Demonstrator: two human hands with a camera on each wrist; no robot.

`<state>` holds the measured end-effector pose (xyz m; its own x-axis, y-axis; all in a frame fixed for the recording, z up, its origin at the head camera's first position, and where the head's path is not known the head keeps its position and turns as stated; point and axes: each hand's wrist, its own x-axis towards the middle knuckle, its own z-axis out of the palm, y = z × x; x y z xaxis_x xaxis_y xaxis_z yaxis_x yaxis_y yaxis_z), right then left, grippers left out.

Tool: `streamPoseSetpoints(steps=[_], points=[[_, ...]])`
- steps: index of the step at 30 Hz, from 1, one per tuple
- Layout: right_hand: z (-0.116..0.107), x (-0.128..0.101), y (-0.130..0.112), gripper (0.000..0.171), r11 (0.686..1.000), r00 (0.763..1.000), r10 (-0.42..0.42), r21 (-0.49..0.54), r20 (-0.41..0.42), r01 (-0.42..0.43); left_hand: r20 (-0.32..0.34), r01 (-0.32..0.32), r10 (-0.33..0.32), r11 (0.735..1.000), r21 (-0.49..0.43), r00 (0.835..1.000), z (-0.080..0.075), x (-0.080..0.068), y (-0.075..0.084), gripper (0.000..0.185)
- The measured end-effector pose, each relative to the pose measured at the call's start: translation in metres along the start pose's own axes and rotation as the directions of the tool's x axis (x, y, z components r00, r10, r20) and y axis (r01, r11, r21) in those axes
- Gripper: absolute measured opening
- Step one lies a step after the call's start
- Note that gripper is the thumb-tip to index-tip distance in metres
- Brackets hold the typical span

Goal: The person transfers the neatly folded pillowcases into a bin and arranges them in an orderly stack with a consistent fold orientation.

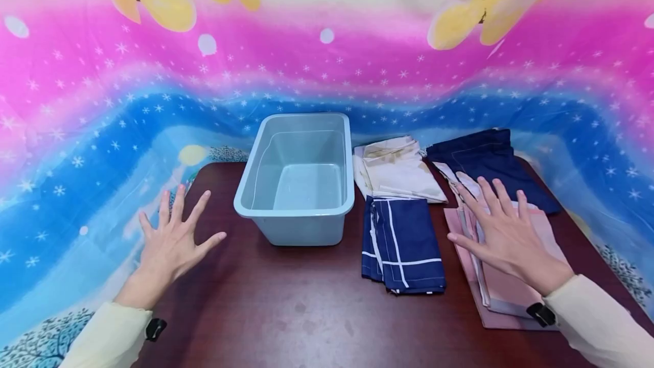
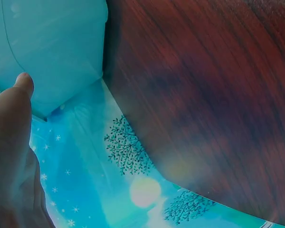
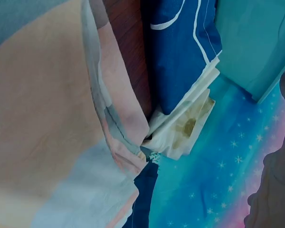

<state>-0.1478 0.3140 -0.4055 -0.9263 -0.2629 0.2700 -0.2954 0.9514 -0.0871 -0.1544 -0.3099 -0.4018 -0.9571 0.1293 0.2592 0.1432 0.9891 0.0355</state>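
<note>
The left hand [image 1: 171,240] hovers with its fingers spread over the left edge of the desk [image 1: 286,311], holding nothing. The right hand [image 1: 503,231] is also spread flat, palm down, over the pink folded cloth [image 1: 511,291] at the right edge; whether it presses on the cloth or hangs just above it cannot be told.

Just left of that cloth lies a blue folded cloth with white lines [image 1: 403,243]. Behind it sits a cream folded cloth [image 1: 395,169], and a plain dark blue cloth [image 1: 487,158] lies at the far right corner. An empty pale blue tub [image 1: 298,172] stands near the far edge, between the 2 hands, just beside the cream and lined cloths.

The pink cloth is stacked in loose layers with uneven edges, so a 1-handed lift could let the lower folds slide apart or drag a neighbouring cloth along. The tub looks light and could skid if bumped.

No brand, label or readable writing shows; the backdrop sheet [image 1: 327,72] carries only stars and cartoon shapes.
</note>
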Motion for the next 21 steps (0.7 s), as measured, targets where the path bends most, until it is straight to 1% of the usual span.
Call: streamPoseSetpoints(steps=[6, 12, 17, 21], points=[[-0.001, 0.004, -0.005, 0.1, 1.0, 1.0, -0.013, 0.015, 0.018, 0.012, -0.004, 0.001, -0.001, 1.0, -0.027, 1.0, 0.0, -0.003, 0.001, 0.095], [0.0, 0.007, -0.006, 0.1, 1.0, 1.0, -0.016, 0.027, 0.022, 0.015, -0.009, -0.007, 0.006, 0.999, -0.049, 1.0, -0.001, -0.005, 0.008, 0.095], [0.002, 0.006, -0.007, 0.098, 0.999, 1.0, -0.017, 0.047, 0.015, 0.016, 0.017, -0.01, 0.012, 0.996, -0.089, 1.0, 0.0, -0.006, 0.014, 0.09], [0.002, 0.004, -0.007, 0.098, 0.998, 1.0, -0.014, 0.055, 0.016, 0.013, 0.054, -0.004, 0.011, 0.992, -0.122, 0.999, -0.002, -0.008, 0.018, 0.089]])
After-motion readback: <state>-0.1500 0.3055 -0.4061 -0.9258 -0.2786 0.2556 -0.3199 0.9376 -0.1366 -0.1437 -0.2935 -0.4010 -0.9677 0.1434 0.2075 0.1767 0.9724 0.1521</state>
